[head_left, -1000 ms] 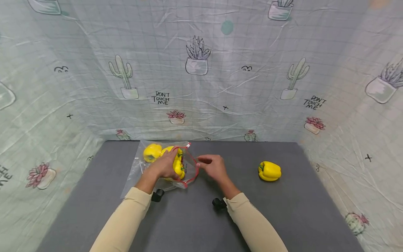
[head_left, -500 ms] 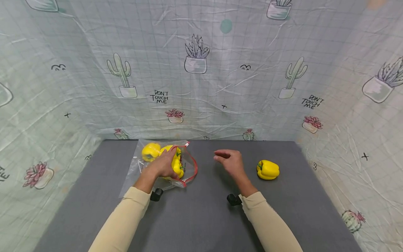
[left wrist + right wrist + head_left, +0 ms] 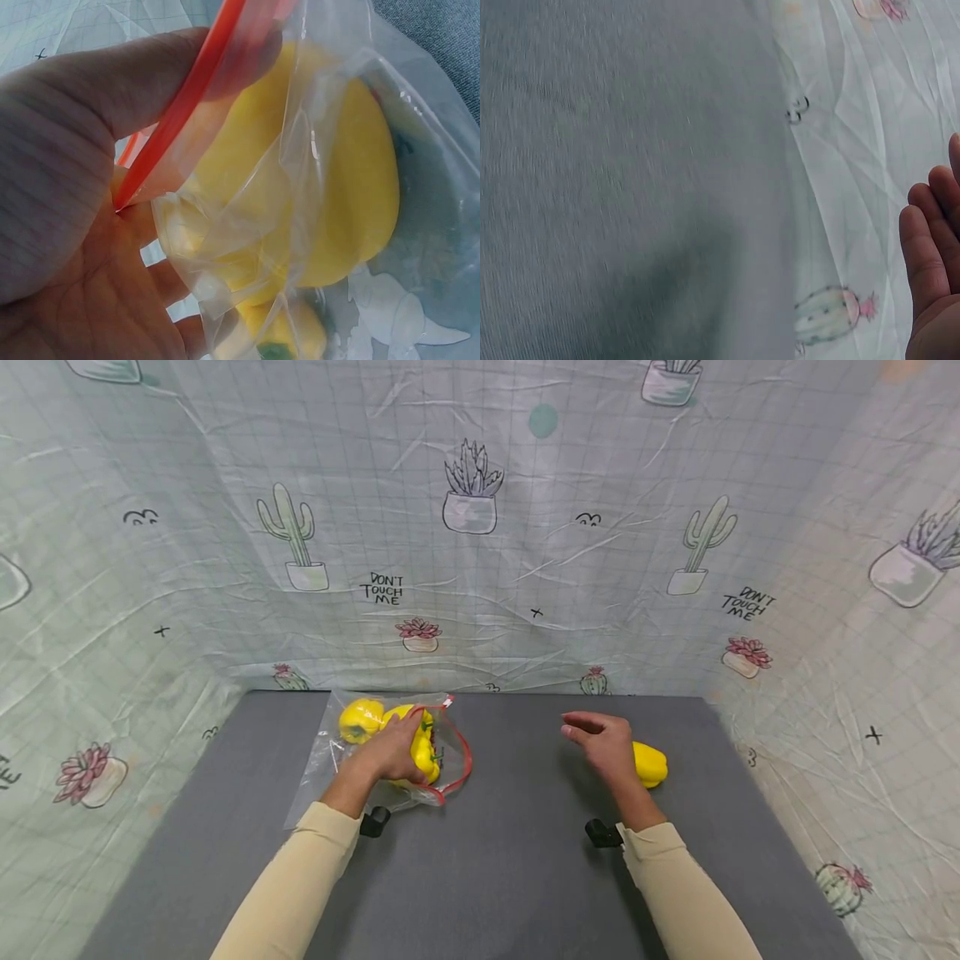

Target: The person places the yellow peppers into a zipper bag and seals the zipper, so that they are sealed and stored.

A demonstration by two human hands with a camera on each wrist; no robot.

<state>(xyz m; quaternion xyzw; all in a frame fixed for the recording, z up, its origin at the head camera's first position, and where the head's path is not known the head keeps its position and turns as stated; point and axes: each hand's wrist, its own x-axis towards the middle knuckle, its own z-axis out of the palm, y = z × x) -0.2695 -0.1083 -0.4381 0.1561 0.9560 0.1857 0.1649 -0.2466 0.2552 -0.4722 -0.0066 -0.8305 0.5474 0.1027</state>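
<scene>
On the left of the head view lies a clear zip bag (image 3: 318, 777) with a red zip edge (image 3: 468, 753) and several yellow bell peppers (image 3: 361, 721) inside. My left hand (image 3: 387, 750) holds the bag near its mouth. In the left wrist view, the thumb (image 3: 142, 71) passes behind the red zip edge, and a yellow pepper (image 3: 345, 180) shows through the plastic. My right hand (image 3: 609, 747) is over the table with fingers loosely bent and nothing in them. Just beside it, partly hidden by the hand, lies a loose yellow bell pepper (image 3: 651, 766).
The dark grey table (image 3: 510, 860) is bounded at the back and sides by a pale cloth (image 3: 495, 577) printed with potted cacti. A black wrist mount (image 3: 375, 822) sits below the left wrist, another black mount (image 3: 602, 833) below the right.
My right hand has left the red zip edge and moved right across the table to the loose pepper, now partly covering it. The left hand and the bag have stayed put.
</scene>
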